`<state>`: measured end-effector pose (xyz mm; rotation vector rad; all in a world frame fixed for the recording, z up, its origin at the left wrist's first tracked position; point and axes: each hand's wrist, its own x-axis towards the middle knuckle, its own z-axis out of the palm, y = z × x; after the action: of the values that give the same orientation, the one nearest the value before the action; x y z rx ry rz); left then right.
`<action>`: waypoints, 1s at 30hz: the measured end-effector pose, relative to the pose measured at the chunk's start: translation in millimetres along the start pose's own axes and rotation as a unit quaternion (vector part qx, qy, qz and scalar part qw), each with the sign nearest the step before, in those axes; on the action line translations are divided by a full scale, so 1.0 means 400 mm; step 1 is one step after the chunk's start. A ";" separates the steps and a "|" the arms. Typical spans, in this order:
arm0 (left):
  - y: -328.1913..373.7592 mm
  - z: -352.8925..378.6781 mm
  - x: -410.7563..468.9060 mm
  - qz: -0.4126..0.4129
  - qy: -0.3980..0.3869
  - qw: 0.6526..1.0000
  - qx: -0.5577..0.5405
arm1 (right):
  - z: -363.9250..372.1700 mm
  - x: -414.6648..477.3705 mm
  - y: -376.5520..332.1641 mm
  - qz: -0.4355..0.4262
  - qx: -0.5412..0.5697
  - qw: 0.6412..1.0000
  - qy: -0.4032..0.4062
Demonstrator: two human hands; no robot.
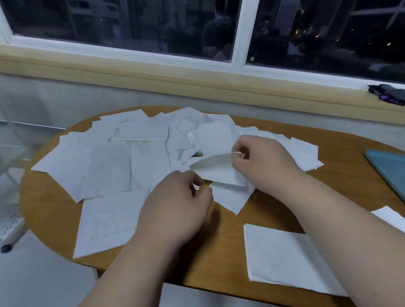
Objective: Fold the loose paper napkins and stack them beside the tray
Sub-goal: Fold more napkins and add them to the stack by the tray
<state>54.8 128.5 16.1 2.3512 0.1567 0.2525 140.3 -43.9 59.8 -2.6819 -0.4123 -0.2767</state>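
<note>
One napkin in right hand grip

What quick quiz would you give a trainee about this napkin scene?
1. True or false: the tray lies at the left edge of the table.
2. Pick one: the right hand pinches A) a napkin, B) a pen, C) a cup.
3. Fill in: the neat stack lies to the ___ of the loose pile.

Key: 1 false, the tray is at the right edge. 2 A. 3 right.
</note>
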 end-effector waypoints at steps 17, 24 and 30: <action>0.119 0.074 -0.105 0.077 -0.145 0.947 -0.278 | -0.172 -0.409 0.115 0.230 0.390 0.888 0.082; 0.112 0.099 -0.126 0.130 -0.167 0.976 -0.043 | -0.105 -0.424 0.182 0.233 0.254 0.936 0.077; 0.101 0.123 -0.108 0.165 -0.167 0.971 0.055 | -0.064 -0.418 0.209 0.194 0.111 0.973 0.049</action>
<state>25.5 58.1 4.5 2.4834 -0.3947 0.0024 7.8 -168.4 9.9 -2.4481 0.1087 -0.2275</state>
